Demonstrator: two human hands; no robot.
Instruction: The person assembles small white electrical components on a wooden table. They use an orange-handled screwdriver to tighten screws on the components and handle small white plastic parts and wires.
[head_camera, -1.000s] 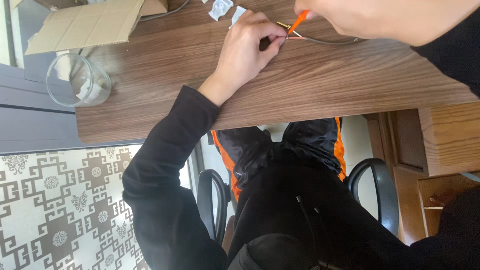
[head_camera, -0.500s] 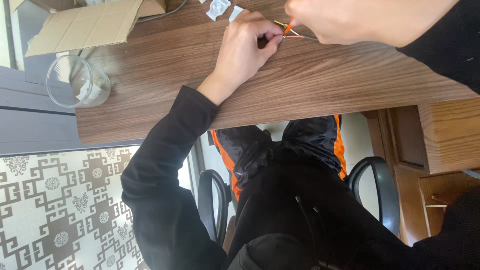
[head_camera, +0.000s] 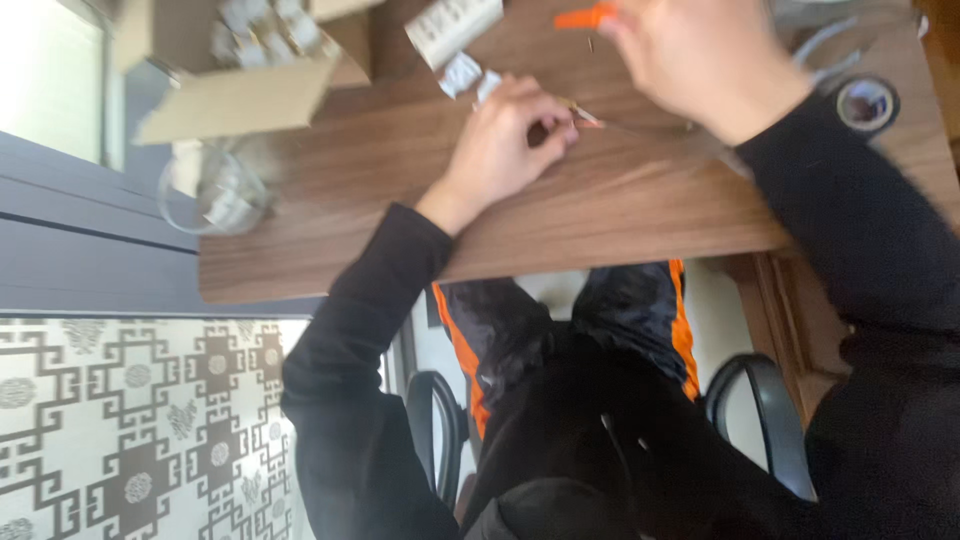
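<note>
My left hand (head_camera: 505, 150) rests on the wooden surface (head_camera: 620, 215), fingers curled shut and pinching the end of a thin wire (head_camera: 600, 122) that runs off to the right along the wood. My right hand (head_camera: 700, 55) is lifted off that wire and sits higher in view, closed around an orange-handled tool (head_camera: 585, 17) whose tip points toward the far side of the surface.

Half a second ago the orange tool sat right against my left fingertips, touching the wire where I pinch it. Now the two hands are apart and the tool is clear of the wire, so I judge that one working stroke on the wire end is finished and the end is exposed in my left pinch.

My view has also shifted: the open cardboard box (head_camera: 240, 70) at the far left shows its small wrapped contents, a white packet (head_camera: 452, 28) lies just beyond my left hand, and a roll of dark tape (head_camera: 866, 103) appears near my right sleeve. The glass jar (head_camera: 215, 195) stays by the surface's left edge.
</note>
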